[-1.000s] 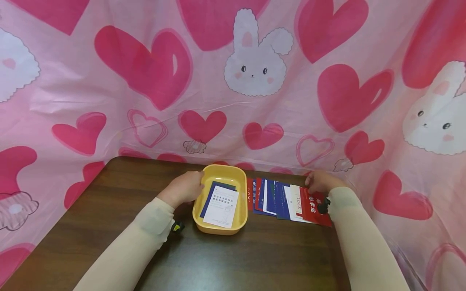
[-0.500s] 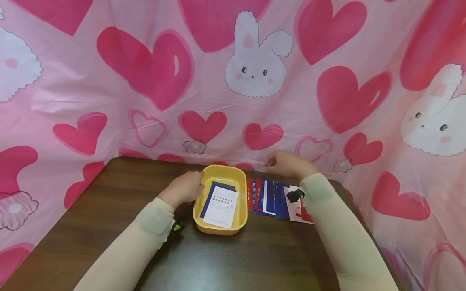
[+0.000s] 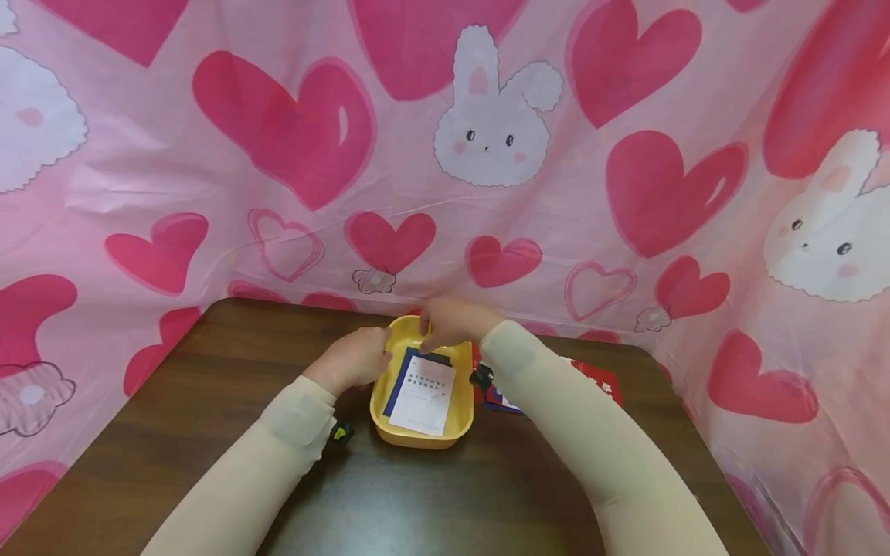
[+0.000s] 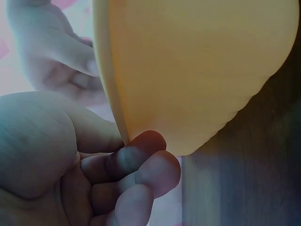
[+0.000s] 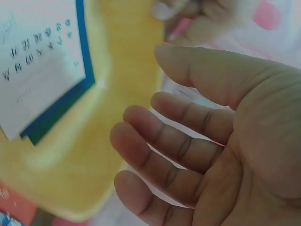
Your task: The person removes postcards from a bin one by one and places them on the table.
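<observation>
My left hand pinches the left rim of a yellow plastic tray; its thumb and fingertips meet over the edge in the left wrist view. Inside the tray lies a white card with printed Chinese characters, on top of a dark blue card. A green corner peeks out below them in the right wrist view. Over the tray's far end hovers my right hand, its fingers loosely bent and apart, holding nothing. Whether it touches the rim cannot be told.
A row of overlapping cards lies right of the tray, mostly hidden by my right forearm; a red card shows at its right end. The brown wooden table meets a pink heart-and-rabbit curtain at the back.
My right hand has moved left from the right end of the card row to above the tray's far end. My left hand stays on the tray rim.
</observation>
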A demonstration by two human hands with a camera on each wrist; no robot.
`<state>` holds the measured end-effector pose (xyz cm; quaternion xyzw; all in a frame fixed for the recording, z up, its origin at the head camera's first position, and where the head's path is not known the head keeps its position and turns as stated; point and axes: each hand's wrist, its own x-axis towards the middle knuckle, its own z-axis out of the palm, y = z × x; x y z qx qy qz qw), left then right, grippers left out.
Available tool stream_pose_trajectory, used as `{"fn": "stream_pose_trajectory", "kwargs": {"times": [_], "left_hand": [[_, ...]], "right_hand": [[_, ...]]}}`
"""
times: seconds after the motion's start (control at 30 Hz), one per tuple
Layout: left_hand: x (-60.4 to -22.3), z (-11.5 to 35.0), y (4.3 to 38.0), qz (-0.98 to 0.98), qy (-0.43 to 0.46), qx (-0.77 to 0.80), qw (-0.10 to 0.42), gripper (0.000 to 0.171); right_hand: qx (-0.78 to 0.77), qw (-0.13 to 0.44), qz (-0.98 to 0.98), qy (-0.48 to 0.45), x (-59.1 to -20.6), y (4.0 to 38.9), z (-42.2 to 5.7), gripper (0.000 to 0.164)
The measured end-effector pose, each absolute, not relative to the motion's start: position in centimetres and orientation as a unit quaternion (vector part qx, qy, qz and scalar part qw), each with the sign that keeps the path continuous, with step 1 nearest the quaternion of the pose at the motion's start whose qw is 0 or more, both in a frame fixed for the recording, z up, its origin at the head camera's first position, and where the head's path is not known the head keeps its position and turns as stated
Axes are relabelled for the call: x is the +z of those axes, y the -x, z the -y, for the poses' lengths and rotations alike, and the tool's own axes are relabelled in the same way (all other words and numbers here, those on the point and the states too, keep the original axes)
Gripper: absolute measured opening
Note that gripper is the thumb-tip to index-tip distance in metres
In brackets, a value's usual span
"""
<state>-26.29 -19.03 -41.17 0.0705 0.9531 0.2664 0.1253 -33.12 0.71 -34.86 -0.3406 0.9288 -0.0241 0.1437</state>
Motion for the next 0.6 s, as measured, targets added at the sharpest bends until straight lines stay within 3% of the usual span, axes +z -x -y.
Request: {"fn": "stream_pose_trajectory", "kwargs": {"times": [0.4,0.6], "left_hand": [[-41.1,18.4,26.3,-0.953,-0.076,0.264,0.126,0.061],[-41.2,18.9,26.4,-0.954,-0.074,0.264,0.122,0.058]], "right_hand": [[0.054,0.201,-0.933,0.292,-39.2,34.0,1.6,0.040],[0.030,0.199,-0.948,0.247,-39.5,33.3,2.2,0.052]]}}
